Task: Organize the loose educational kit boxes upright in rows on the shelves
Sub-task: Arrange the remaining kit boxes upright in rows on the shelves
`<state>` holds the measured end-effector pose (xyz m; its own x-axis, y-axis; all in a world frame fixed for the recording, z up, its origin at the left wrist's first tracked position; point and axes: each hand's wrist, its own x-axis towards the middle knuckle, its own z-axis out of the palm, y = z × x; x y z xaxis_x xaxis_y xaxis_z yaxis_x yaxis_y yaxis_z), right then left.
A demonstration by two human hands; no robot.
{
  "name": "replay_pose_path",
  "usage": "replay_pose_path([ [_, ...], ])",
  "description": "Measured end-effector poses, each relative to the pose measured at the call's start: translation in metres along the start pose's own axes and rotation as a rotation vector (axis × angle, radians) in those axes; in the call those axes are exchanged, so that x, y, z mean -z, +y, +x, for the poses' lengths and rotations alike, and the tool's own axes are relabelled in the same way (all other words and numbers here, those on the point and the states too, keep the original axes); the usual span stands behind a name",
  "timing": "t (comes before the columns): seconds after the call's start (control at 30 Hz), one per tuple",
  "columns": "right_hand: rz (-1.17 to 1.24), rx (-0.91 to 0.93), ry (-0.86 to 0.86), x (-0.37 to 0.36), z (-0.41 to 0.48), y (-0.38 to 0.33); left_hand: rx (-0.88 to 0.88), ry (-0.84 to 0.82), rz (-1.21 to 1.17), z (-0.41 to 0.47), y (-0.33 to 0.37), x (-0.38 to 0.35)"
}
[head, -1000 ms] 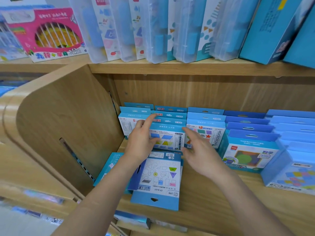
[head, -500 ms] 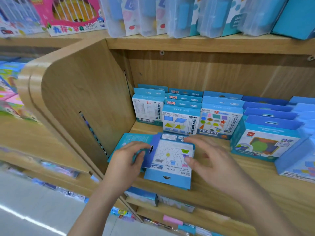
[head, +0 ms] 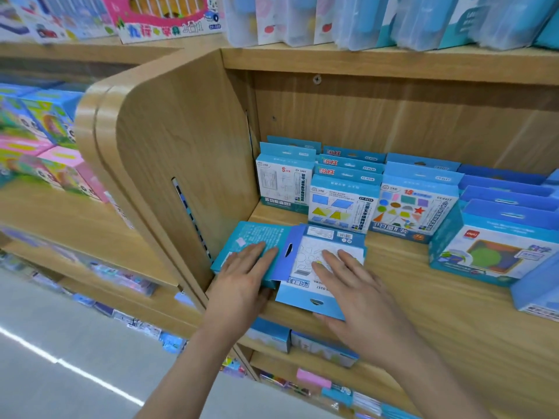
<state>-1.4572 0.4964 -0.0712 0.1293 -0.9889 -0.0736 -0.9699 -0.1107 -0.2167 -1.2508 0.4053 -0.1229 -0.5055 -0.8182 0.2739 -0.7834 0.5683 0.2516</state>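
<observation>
Wooden shelf held upright rows of blue kit boxes against its back panel. In front of those rows, two loose boxes lay flat: teal box under the left hand, fingers together and flat; white-faced box under the right hand, fingers slightly spread, gripping nothing.

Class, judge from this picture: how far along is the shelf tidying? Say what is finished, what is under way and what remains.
Done: three rows of blue kit boxes stand upright at the back of the shelf. In hand: the left hand rests flat on a teal box and the right hand on a white-faced box, both lying flat at the front. Left: standing those two upright in a row.
</observation>
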Motion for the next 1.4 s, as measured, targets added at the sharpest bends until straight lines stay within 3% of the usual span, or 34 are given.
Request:
replay_pose_path([
  [0.1,-0.022,0.004,0.068,0.001,0.000,0.000,-0.071,0.067,0.060,-0.001,-0.001,0.002],
  [0.17,-0.021,-0.012,0.025,0.004,-0.001,0.001,0.015,0.162,-0.037,0.002,0.006,0.011],
  [0.27,-0.034,-0.030,-0.012,0.009,-0.002,0.002,0.417,0.378,-0.423,0.011,0.022,0.039],
  [0.3,-0.027,-0.036,-0.024,0.009,-0.002,0.003,0.472,0.450,-0.561,0.013,0.025,0.048],
  [0.43,-0.016,-0.027,-0.066,0.010,0.000,0.005,0.446,0.598,-1.156,0.008,0.043,0.082],
  [0.6,0.167,-0.023,-0.001,0.010,0.003,0.016,0.457,0.606,-1.353,0.000,0.055,0.100],
  [0.83,0.599,-0.102,0.212,0.027,-0.004,0.022,0.408,0.512,-1.389,-0.003,0.068,0.102],
  [1.07,1.117,-0.020,0.381,0.050,-0.029,0.044,0.205,0.176,-1.393,0.007,0.103,0.093],
  [1.23,1.142,-0.104,0.567,0.070,-0.069,0.076,0.075,-0.027,-1.354,0.027,0.149,0.067],
  [1.4,0.977,-0.230,0.674,0.065,-0.101,0.113,-0.046,-0.102,-0.860,0.045,0.187,0.043],
])
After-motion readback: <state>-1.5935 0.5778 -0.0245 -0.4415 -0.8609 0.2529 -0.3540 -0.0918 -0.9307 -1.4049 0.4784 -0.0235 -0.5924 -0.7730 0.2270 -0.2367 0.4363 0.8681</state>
